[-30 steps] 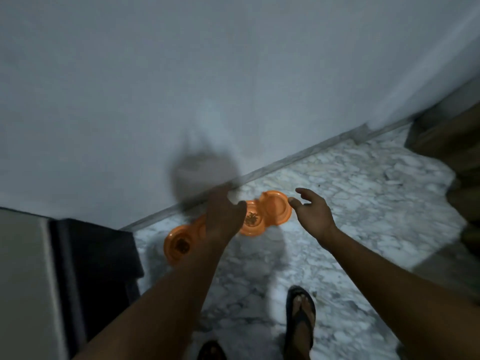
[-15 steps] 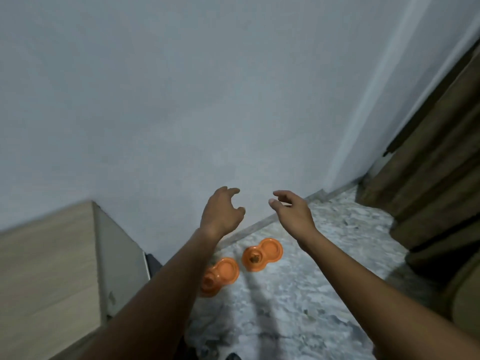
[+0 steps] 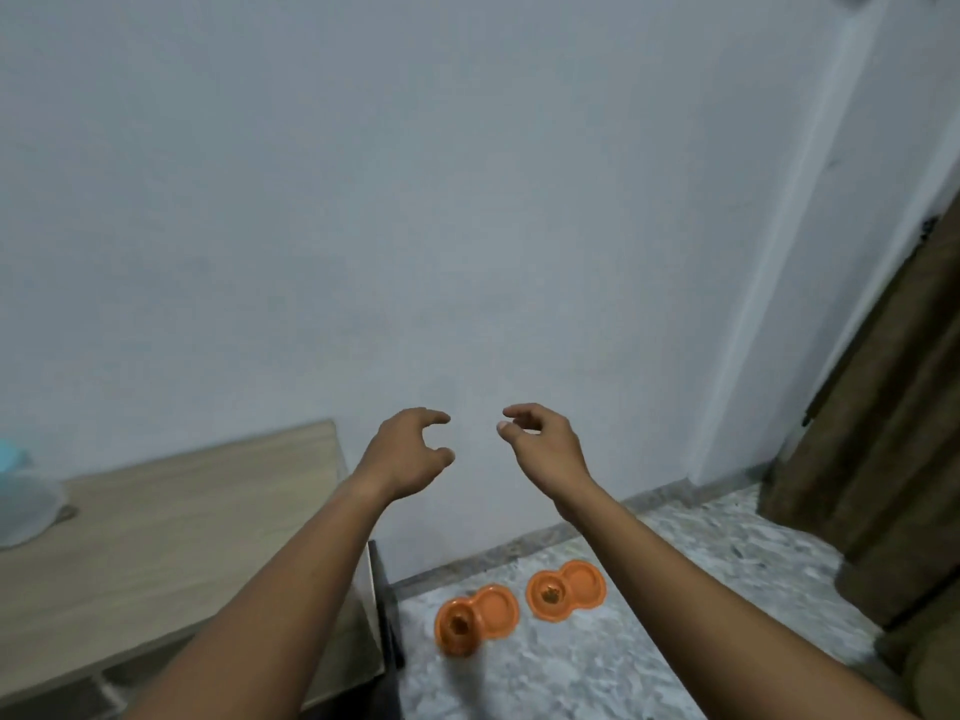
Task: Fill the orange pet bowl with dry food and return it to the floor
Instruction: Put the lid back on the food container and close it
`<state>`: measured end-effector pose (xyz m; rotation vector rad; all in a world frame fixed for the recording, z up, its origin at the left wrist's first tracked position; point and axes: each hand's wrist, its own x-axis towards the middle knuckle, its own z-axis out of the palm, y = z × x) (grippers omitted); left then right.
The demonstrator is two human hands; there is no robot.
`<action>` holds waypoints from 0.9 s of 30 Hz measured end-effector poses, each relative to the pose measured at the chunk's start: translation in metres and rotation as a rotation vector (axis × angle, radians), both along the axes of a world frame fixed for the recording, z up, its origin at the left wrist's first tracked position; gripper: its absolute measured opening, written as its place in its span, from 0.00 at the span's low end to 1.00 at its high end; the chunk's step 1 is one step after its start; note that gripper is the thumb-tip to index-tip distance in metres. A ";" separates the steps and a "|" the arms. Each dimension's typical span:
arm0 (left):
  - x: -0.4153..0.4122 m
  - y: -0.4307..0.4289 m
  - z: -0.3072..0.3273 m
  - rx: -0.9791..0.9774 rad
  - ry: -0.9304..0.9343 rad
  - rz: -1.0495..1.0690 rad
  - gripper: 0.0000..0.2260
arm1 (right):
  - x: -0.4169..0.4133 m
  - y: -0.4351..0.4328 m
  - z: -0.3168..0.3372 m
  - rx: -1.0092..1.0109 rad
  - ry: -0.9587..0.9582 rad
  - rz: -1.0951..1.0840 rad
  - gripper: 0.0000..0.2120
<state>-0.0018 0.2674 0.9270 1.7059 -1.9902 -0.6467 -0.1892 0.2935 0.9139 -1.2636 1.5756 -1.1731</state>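
Two orange double pet bowls lie on the marble floor by the wall. The left bowl (image 3: 477,618) and the right bowl (image 3: 566,590) each hold a little brown dry food in their left cup; the other cups look bare. My left hand (image 3: 410,452) and my right hand (image 3: 540,444) are raised in front of the wall, well above the bowls. Both hands hold nothing, with fingers loosely curled and apart.
A light wooden tabletop (image 3: 156,537) stands at the left, with a pale translucent object (image 3: 23,498) at its far left edge. A brown curtain (image 3: 893,433) hangs at the right. A grey wall (image 3: 467,200) fills the view ahead.
The view has risen from the floor up the wall. Both hands lifted away from the bowls, which stay on the floor and now look smaller and lower. The tabletop came into view.
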 end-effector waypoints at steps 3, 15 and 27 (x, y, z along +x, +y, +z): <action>0.046 0.025 0.019 -0.026 0.013 0.024 0.23 | 0.047 0.017 0.022 -0.043 0.008 0.061 0.11; 0.353 0.148 0.028 0.007 -0.119 0.195 0.22 | 0.342 0.084 0.031 -0.081 -0.023 0.301 0.10; 0.618 0.229 -0.013 0.136 -0.060 0.471 0.22 | 0.611 0.119 -0.027 0.032 0.053 0.522 0.09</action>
